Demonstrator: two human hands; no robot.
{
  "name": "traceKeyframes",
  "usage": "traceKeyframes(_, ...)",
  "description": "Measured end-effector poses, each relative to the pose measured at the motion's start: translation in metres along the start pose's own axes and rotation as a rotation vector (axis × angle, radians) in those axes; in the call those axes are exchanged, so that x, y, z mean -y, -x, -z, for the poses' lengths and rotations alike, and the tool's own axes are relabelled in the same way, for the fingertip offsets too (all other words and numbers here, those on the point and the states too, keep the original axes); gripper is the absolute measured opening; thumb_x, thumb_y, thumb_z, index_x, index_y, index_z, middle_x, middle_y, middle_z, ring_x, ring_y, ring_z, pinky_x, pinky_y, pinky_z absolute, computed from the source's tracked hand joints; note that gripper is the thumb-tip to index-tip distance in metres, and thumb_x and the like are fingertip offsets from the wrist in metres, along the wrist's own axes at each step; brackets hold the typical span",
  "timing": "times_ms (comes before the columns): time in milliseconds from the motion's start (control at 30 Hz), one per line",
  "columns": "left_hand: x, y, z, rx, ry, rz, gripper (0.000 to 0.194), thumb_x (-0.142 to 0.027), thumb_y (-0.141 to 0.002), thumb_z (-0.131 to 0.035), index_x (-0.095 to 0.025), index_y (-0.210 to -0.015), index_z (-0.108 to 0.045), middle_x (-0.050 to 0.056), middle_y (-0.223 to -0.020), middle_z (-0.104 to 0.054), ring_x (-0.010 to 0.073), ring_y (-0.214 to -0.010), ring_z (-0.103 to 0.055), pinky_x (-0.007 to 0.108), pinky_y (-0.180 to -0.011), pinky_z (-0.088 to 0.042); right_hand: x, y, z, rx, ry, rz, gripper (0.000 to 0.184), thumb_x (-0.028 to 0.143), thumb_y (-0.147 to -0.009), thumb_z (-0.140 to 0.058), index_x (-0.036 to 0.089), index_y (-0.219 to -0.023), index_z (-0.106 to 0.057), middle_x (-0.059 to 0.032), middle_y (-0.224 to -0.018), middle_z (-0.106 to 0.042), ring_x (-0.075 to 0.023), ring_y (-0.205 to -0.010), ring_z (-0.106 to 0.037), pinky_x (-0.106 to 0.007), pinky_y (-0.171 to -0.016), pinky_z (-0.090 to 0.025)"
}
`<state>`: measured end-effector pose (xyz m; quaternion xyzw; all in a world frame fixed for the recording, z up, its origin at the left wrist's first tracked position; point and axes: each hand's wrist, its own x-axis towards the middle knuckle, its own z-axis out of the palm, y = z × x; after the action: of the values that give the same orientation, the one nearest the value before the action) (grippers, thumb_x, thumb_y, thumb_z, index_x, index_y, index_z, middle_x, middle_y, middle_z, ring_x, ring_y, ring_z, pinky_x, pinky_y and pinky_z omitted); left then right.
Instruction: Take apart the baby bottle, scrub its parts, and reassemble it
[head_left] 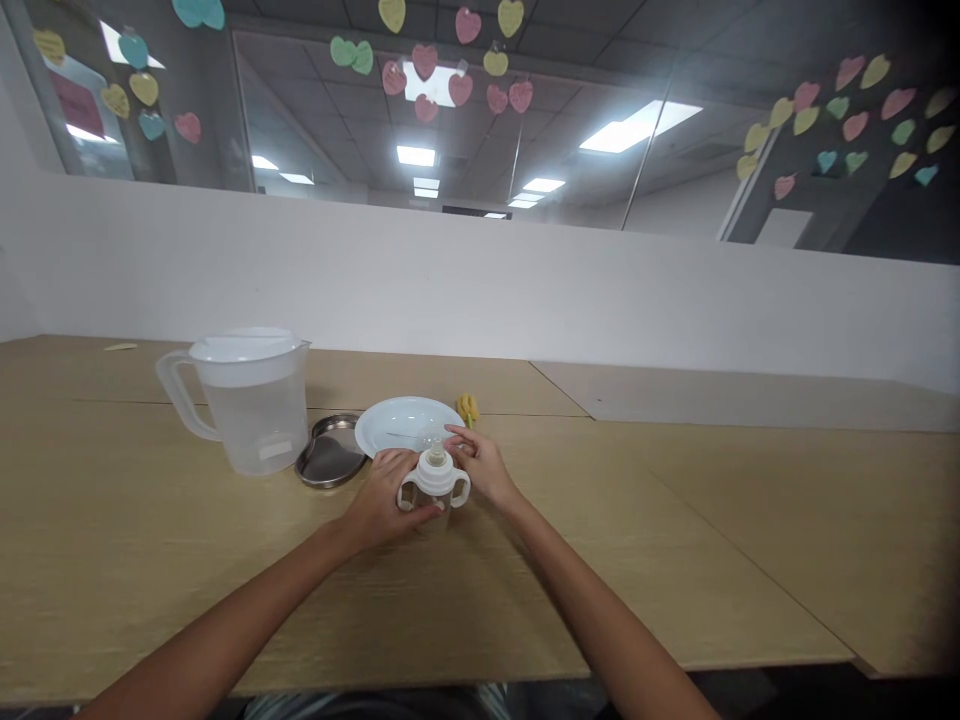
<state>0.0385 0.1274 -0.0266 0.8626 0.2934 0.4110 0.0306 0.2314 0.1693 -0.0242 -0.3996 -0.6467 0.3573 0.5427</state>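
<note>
A baby bottle (436,470) with a white collar, two white side handles and a clear teat stands upright near the middle of the table. My left hand (386,502) is wrapped round its left side, thumb across the front of the see-through body. Beside the teat, my right hand (484,465) has its thumb and fingers drawn together, the index finger partly extended. Something clear shows at its fingertips, too faint to tell apart from the teat. Just behind the bottle lies a white plate (409,410), partly covered by both hands, with a thin light line visible in it.
Left of the plate lies a dark metal tray (330,455). A translucent lidded pitcher (259,410) stands farther left, handle outward. Behind my right hand is a small yellow flower-like object (468,408). The wooden table (600,560) meets a white wall (465,290) under a window.
</note>
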Motion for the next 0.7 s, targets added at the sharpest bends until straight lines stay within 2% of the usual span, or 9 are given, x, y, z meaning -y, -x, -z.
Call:
traceKeyframes(233,0.0020,0.0005,-0.0006,0.009,-0.010,-0.011,0.053,-0.050,-0.074,-0.063,-0.017,-0.114,-0.049,0.010,-0.108,-0.061,0.0258,-0.102,-0.053,0.041,-0.088,-0.038,-0.0035,0.0001,-0.0016,0.033,-0.025,0.015,0.046,0.033,-0.071,-0.059,0.015,-0.113,-0.053,-0.0040,-0.078,-0.062,-0.0111,-0.057,-0.054,-0.023,-0.053,-0.042)
traceKeyframes(433,0.0019,0.0004,-0.0014,-0.008,-0.009,-0.007,0.054,-0.049,-0.074,-0.064,-0.017,-0.116,-0.050,0.009,-0.109,-0.061,0.0259,-0.102,-0.054,0.040,-0.088,-0.039,-0.0041,0.0011,-0.0041,0.008,-0.002,0.082,0.039,0.046,-0.080,-0.052,0.016,-0.105,-0.056,-0.0053,-0.077,-0.065,-0.0163,-0.070,-0.060,-0.028,-0.061,-0.046)
traceKeyframes(700,0.0048,0.0014,-0.0021,0.018,0.032,0.028,0.056,-0.052,-0.073,-0.063,-0.019,-0.116,-0.049,0.010,-0.109,-0.060,0.0269,-0.103,-0.053,0.042,-0.090,-0.038,0.0032,0.0024,-0.0033,0.006,0.060,0.048,0.046,0.053,-0.079,-0.051,0.015,-0.104,-0.058,-0.0073,-0.082,-0.066,-0.0179,-0.077,-0.062,-0.032,-0.070,-0.046)
